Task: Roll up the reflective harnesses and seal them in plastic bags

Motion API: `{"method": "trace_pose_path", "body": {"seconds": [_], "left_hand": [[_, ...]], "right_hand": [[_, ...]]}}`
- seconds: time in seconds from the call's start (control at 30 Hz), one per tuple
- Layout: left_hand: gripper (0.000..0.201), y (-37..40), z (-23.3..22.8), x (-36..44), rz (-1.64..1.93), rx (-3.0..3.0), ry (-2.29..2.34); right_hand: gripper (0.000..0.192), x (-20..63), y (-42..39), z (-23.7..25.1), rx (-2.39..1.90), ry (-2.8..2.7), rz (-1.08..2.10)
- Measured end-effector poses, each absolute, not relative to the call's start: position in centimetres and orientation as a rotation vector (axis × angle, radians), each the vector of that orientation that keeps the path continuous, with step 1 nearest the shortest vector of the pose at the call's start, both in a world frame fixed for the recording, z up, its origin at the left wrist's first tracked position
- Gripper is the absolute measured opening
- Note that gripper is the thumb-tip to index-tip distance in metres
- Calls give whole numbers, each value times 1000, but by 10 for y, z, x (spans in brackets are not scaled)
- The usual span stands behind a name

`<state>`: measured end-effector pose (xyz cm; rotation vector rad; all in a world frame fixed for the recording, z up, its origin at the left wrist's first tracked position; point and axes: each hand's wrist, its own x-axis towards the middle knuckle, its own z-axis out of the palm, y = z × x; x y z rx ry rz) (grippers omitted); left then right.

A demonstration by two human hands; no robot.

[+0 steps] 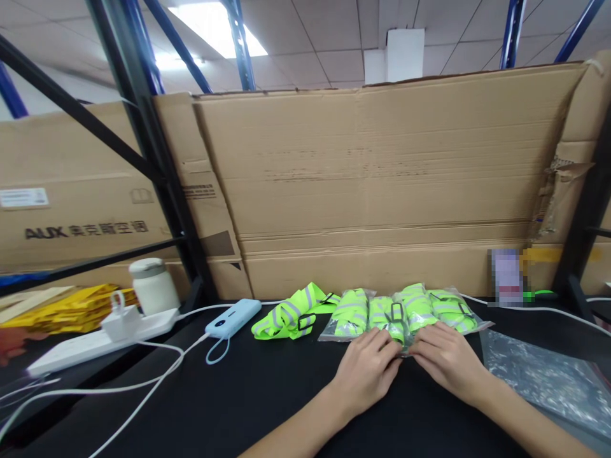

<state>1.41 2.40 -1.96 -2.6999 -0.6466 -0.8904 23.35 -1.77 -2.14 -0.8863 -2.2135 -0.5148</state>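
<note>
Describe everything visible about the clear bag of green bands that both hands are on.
The bag is clear, glossy plastic, lying flat on the black table before the cardboard wall. Inside, four folded neon-green bands with grey reflective stripes and black buckles sit side by side. The left hand and right hand press fingertips on its near edge. A loose band lies unbagged just left of it; whether they touch is unclear.

A pixel-blurred object point(506, 277) stands unreadable; the clear bags point(548, 378) run off the right edge.
</note>
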Motion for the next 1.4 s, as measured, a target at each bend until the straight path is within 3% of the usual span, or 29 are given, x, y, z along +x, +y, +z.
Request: {"method": "trace_pose_path", "body": {"seconds": [0.3,0.57,0.73,0.97,1.2,1.4], "left_hand": [[20,24,-17,12,-861,-2649,-632],[3,26,-15,8,-761,-2706,-755],[18,24,-12,-1,-616,-2792,-871],[21,24,-11,-2,-535,-2883,-946],[20,19,-2,-1,-410,-2894,-1016],[33,15,6,-3,-267,-2961,-969]], "right_hand": [[20,232,-18,-19,-929,-2190,-473],[25,241,-18,-18,-908,-2226,-427],[24,244,-17,-20,-991,-2177,-424],[14,240,-16,-24,-982,-2220,-407],[17,238,-16,-27,-1000,-2264,-397],[16,239,-15,-31,-1014,-2261,-392]]}}
